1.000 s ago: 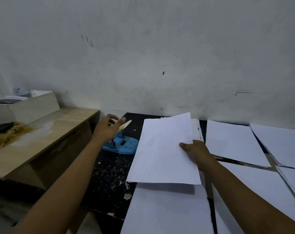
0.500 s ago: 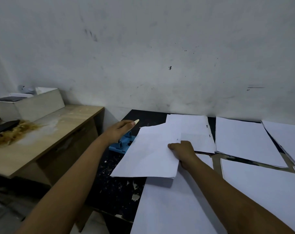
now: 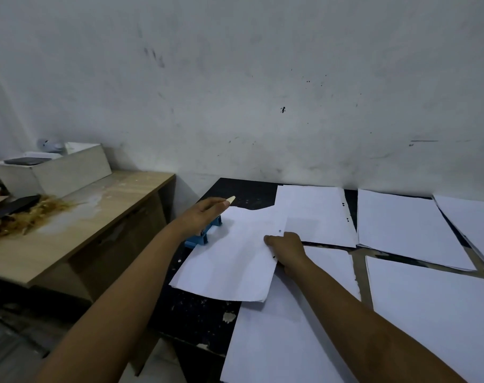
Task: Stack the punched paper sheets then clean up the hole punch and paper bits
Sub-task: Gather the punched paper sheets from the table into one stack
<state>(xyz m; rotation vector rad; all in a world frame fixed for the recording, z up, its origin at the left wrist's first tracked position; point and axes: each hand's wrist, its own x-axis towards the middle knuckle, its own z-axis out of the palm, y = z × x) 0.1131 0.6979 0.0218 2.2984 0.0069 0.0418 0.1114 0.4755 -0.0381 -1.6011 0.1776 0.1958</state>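
Since 1 s ago my right hand (image 3: 286,248) has carried the held sheet (image 3: 229,258) down & left, from over the middle pile to the black table's left part, where its far-left corner now covers part of the hole punch (image 3: 205,234). My left hand (image 3: 205,215), which was curled on the punch lever, now lies flatter on top of it.

Head view: right hand pinches the sheet at its right edge, thumb on top, fingers under; two punched holes show beside the thumb. Sheet hangs slightly above the black table (image 3: 199,313), near edge casting a shadow. Left hand rests on the blue punch, fingers stretched fwd, a cream lever tip (image 3: 231,199) poking out past the fingertips; can't tell if the fingers wrap it. Paper bits (image 3: 229,317) speckle the dark top near the front-left.

Other sheets lie flat: one w/ holes (image 3: 318,217) behind my right hand, one (image 3: 406,230) further right, a big one (image 3: 434,322) at front right, one under my right forearm (image 3: 265,346). Left, apart from the black table, a wooden desk (image 3: 102,217) w/ a pale box (image 3: 61,172) & straw-like litter (image 3: 22,219). Stained white wall (image 3: 263,92) behind.
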